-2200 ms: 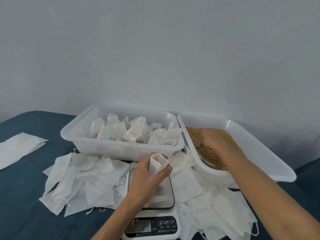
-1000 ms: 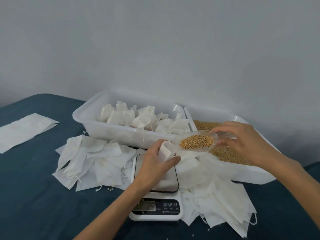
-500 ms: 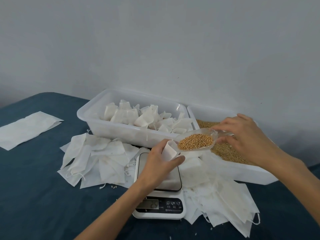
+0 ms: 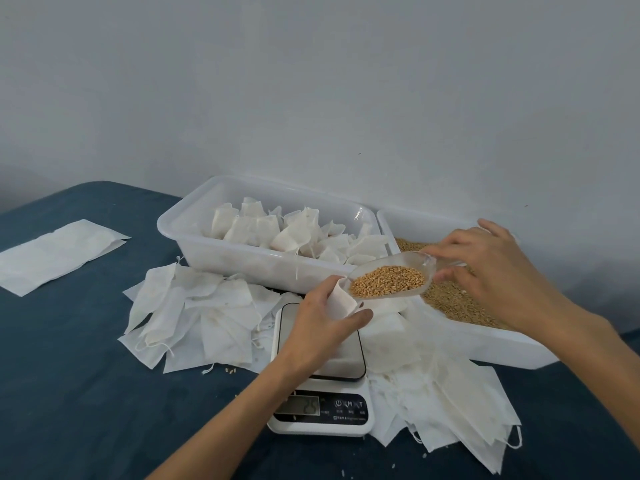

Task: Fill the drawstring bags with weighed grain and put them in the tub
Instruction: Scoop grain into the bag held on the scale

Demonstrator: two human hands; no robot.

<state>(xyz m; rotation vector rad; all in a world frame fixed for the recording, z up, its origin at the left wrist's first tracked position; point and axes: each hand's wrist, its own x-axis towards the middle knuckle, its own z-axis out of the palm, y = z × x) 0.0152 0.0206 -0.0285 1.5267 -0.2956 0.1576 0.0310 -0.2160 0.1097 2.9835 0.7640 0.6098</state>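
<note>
My left hand (image 4: 322, 327) grips a small white drawstring bag (image 4: 341, 301) upright over the plate of the white kitchen scale (image 4: 322, 386). My right hand (image 4: 491, 271) holds a clear plastic scoop (image 4: 391, 280) by its handle. The scoop carries golden grain and its tip touches the bag's mouth. To the right stands a white tub (image 4: 485, 344) of loose grain (image 4: 457, 303). Behind the scale, a second white tub (image 4: 242, 261) holds several filled bags (image 4: 287, 230).
Flat empty bags lie in piles left of the scale (image 4: 194, 313) and to its right (image 4: 446, 400) on the dark blue table (image 4: 69, 375). Another white sheet (image 4: 55, 254) lies at the far left. A few grains are scattered near the scale. A grey wall stands close behind the tubs.
My right hand lifted the scoop of grain out of the right tub and brought it left to the bag's mouth. My left hand kept the bag over the scale.
</note>
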